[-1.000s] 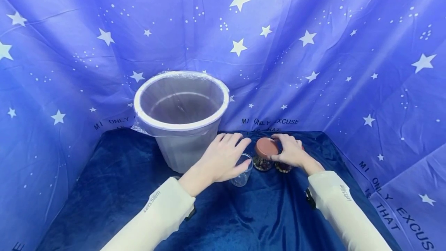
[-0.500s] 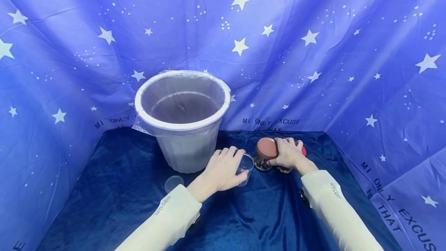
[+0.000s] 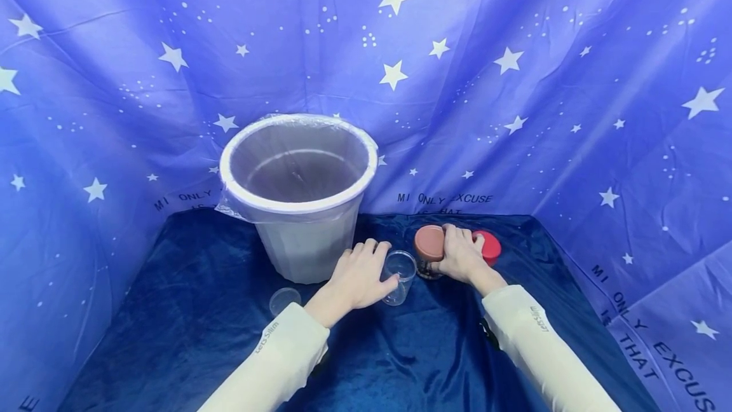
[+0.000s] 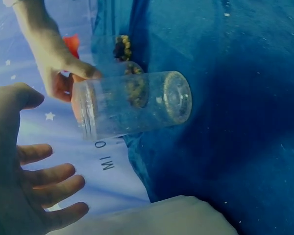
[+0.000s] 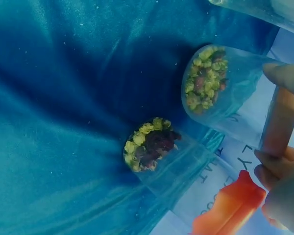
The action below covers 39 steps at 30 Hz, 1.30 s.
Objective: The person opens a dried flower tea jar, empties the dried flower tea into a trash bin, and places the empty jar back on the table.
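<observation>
In the head view my left hand [image 3: 357, 275] is beside a lidless clear plastic jar [image 3: 401, 288], its thumb overlapping the jar's near side. The left wrist view shows that hand's fingers [image 4: 51, 193] spread, with a gap between them and the jar. My right hand [image 3: 462, 254] grips a clear jar by its brown lid [image 3: 430, 243], thumb on one side and fingers on the other. Yellowish-green and pinkish dried flowers [image 5: 206, 81] lie at that jar's bottom. Right of this hand stands a jar with a red lid [image 3: 490, 247], holding yellow and dark dried flowers [image 5: 149, 147].
A grey bucket with a white rim [image 3: 298, 207], lined with a clear bag, stands back left of the hands. A round clear lid [image 3: 284, 301] lies in front of it. Dark blue cloth [image 3: 400, 361] covers the table, and a starry curtain [image 3: 515, 100] rises behind and at both sides.
My left hand has drawn slightly left from the lidless jar. The right hand has closed on the brown-lidded jar and shifted left with it, so more of the red lid shows.
</observation>
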Available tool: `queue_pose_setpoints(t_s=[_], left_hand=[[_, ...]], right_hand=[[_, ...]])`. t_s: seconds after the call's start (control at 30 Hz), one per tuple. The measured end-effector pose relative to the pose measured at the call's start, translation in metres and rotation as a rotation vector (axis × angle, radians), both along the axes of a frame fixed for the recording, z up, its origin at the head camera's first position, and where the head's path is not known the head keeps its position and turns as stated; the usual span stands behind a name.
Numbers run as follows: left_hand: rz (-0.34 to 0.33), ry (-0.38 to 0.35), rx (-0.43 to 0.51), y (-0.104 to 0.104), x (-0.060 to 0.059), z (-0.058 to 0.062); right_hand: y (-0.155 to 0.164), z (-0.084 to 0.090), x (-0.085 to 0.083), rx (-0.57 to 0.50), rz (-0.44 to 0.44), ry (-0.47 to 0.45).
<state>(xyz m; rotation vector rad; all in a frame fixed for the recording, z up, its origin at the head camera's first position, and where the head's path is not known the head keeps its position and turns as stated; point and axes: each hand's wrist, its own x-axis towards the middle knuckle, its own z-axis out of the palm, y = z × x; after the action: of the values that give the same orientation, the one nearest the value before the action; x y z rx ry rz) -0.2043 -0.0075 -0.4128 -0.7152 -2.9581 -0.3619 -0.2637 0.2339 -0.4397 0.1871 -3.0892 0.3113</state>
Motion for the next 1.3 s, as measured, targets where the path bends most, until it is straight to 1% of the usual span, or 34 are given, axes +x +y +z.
queue_pose_setpoints(t_s=[0.1, 0.23, 0.33, 0.5, 0.6, 0.63, 0.73, 0.8, 0.87, 0.97, 1.07, 1.17, 1.3], left_hand=[[0.028, -0.049, 0.036, 0.002, -0.003, -0.001], [0.064, -0.112, 0.117, 0.004, -0.010, -0.005], [0.088, -0.145, 0.177, 0.005, -0.015, -0.008], [0.128, -0.182, 0.252, 0.005, -0.020, -0.012], [0.140, -0.198, 0.273, 0.004, -0.020, -0.014], [0.140, -0.202, 0.276, 0.003, -0.020, -0.015], [0.141, -0.199, 0.266, 0.001, -0.020, -0.016], [0.138, -0.188, 0.252, -0.001, -0.020, -0.016], [0.141, -0.170, 0.231, -0.003, -0.020, -0.016], [0.148, -0.149, 0.215, -0.007, -0.021, -0.018], [0.154, -0.134, 0.210, -0.009, -0.021, -0.018], [0.144, -0.125, 0.211, -0.010, -0.022, -0.019], [0.136, -0.129, 0.215, -0.010, -0.022, -0.019]], right_hand=[[0.000, -0.002, 0.000, 0.008, -0.002, 0.009], [0.000, -0.004, 0.001, 0.013, 0.003, 0.023], [0.000, -0.006, 0.001, 0.005, 0.012, 0.039], [-0.004, -0.010, 0.003, -0.016, 0.046, 0.073], [-0.007, -0.011, 0.005, -0.060, 0.073, 0.100], [-0.006, -0.014, 0.004, -0.073, 0.092, 0.123], [-0.009, -0.018, 0.004, -0.149, 0.128, 0.131], [-0.011, -0.022, 0.003, -0.203, 0.136, 0.116], [-0.016, -0.024, 0.001, -0.252, 0.126, 0.085], [-0.019, -0.029, -0.002, -0.301, 0.107, 0.063], [-0.021, -0.030, -0.005, -0.332, 0.085, 0.040], [-0.021, -0.031, -0.006, -0.351, 0.062, 0.020], [-0.018, -0.035, -0.007, -0.363, 0.075, 0.019]])
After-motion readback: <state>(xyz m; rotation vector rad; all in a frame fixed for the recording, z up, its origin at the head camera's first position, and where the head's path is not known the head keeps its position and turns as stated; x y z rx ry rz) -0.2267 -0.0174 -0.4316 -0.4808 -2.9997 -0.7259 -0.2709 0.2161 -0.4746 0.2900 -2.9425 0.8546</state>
